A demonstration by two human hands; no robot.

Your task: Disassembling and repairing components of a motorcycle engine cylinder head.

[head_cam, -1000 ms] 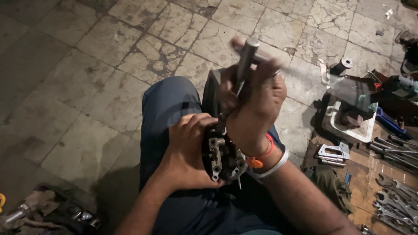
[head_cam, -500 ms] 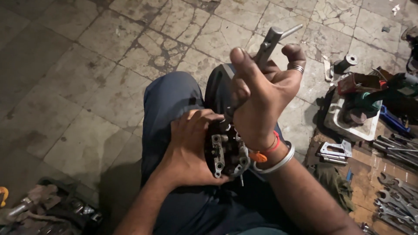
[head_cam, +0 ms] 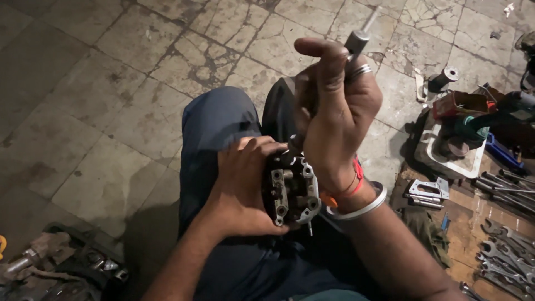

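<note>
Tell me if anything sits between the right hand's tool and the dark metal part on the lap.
Nothing visible does. The right hand holds the metal tool, whose lower end reaches the dark metal part, gripped by the left hand.

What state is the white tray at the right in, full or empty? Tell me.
Partly filled. The white tray on the floor holds a dark round part and other dim items; bare white rim and wall show around them. Contents too dark to identify.

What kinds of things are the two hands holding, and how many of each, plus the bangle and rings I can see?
Dark metal engine part, in the left hand: 1
Long metal tool, in the right hand: 1
Silver bangle: 1
Finger ring: 1
Total: 4
</note>
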